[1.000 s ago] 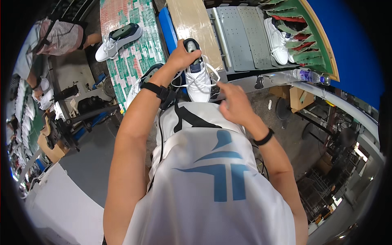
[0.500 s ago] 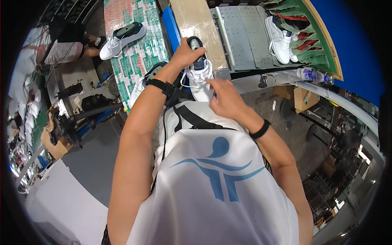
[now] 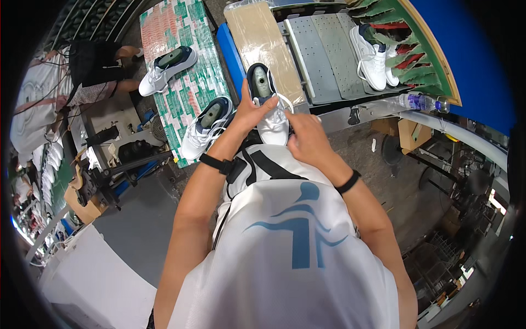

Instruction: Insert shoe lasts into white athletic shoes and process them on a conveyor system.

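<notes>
the white shoe sits between the person's two hands, in front of the shirt. its long axis runs almost straight away from the body: the toe points back at the shirt, leaning slightly right, and the heel end, with a grey filler inside, lies in line with the brown board beyond it.

the left hand is the nearer one, already against the shoe: it wraps the left side, half closed, with its thumb laid across the tongue, and has hold of it. the right hand is just to the right of the shoe, fingers bent and partly curled, fingertips at a loop of white lace on that side. i cannot tell whether it pinches the lace or only touches it. from this hand the shoe lies to the left.

left of the shoe, a second shoe rests on the green patterned board, with a third shoe farther off. well to the right of it stand two more shoes.
</notes>
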Demonstrator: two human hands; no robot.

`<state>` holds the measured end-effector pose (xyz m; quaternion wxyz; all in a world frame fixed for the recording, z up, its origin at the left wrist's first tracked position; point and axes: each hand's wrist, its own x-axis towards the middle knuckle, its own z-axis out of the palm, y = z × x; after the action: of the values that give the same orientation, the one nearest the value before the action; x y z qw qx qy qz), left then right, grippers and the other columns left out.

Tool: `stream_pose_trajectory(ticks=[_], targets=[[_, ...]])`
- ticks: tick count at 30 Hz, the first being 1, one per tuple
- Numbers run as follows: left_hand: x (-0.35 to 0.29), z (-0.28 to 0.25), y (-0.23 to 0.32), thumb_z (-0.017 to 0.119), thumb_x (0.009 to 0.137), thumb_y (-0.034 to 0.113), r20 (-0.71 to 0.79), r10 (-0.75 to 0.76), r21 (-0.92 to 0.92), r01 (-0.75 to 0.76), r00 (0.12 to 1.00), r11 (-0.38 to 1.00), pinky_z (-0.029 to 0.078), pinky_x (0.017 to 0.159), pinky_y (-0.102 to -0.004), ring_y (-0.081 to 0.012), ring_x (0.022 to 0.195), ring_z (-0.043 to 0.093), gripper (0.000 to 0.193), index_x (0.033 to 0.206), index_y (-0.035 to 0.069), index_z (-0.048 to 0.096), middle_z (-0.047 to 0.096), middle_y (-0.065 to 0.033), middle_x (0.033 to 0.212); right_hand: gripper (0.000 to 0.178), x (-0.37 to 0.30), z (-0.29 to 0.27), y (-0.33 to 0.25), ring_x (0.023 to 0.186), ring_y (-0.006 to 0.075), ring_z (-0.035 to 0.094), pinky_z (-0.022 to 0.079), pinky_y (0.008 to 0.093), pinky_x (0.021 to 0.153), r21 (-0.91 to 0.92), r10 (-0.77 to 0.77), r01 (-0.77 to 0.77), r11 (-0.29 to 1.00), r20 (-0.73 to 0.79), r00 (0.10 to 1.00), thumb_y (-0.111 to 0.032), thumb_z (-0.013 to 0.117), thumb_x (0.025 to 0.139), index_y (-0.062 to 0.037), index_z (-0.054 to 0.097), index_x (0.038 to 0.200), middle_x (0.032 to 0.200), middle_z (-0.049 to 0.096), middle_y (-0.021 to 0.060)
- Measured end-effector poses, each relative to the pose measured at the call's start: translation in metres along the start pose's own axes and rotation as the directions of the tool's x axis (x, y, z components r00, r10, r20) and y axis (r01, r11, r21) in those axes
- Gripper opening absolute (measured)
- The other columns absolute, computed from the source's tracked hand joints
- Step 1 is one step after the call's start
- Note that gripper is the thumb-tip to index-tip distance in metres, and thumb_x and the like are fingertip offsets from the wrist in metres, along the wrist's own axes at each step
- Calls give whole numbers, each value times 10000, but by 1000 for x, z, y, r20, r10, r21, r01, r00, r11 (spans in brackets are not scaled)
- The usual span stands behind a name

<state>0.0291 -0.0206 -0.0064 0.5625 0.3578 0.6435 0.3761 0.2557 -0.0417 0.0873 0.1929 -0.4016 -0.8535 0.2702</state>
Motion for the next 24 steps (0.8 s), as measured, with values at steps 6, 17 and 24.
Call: stream_pose_trajectory(ticks=[6,17,24], targets=[[11,-5,11,983,787,430,13,-34,-5,34,999,999,504,1108,-347,-264,1321,628,1303,1678,-91,187,589,-275,1496,637,-7,-19,-3,1063,401,658,493,511,967,31,68,-75,997,183,981,-49,677,772,24,590,1399,1135,684,218],[-10,24,2,980,711,276,-266,147,97,-125,953,987,534,1071,-401,-360,1275,663,1230,1651,-54,258,621,-269,1431,513,-12,4,-3,1022,272,690,554,375,937,412,445,-399,819,-19,895,-3,611,900,10,583,1413,1097,687,143],[23,-112,113,945,715,117,49,194,-166,-183,980,969,548,1022,-317,-158,1141,677,1056,1632,13,432,705,-77,1332,496,-33,-18,16,971,249,689,554,368,900,347,561,-544,764,59,825,-14,616,914,-4,593,1409,1041,696,113]])
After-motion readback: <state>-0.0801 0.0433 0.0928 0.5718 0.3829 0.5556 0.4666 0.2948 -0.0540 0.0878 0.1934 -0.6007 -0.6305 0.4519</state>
